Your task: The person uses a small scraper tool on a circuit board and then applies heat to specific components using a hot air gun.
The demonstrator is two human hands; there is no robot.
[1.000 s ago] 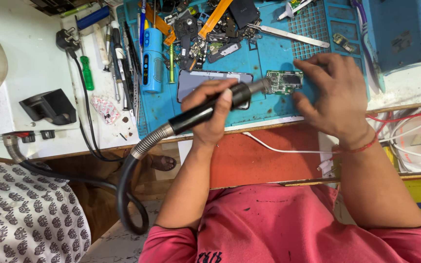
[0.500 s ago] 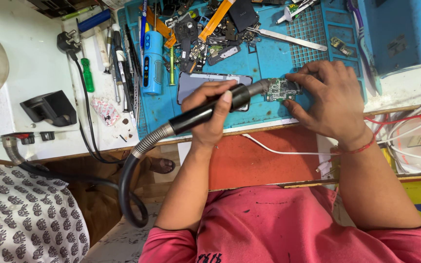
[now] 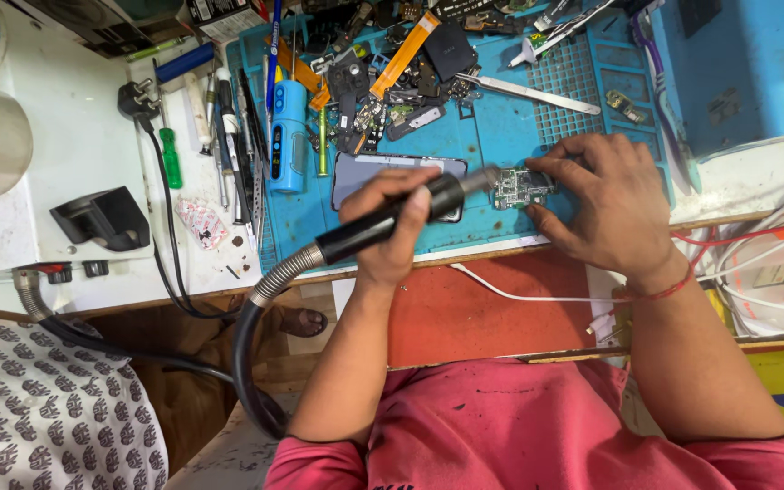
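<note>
Two surfaces carry everything: a white table (image 3: 93,172) and, on it, a blue work mat (image 3: 501,136) crowded with tools and phone parts. The left hand (image 3: 392,227) grips a black hot-air wand (image 3: 392,222), nozzle just at a small green circuit board (image 3: 519,188) that the right hand (image 3: 610,204) pins by its edges. Fingers so near the nozzle could get burned, and the board could scorch.
</note>
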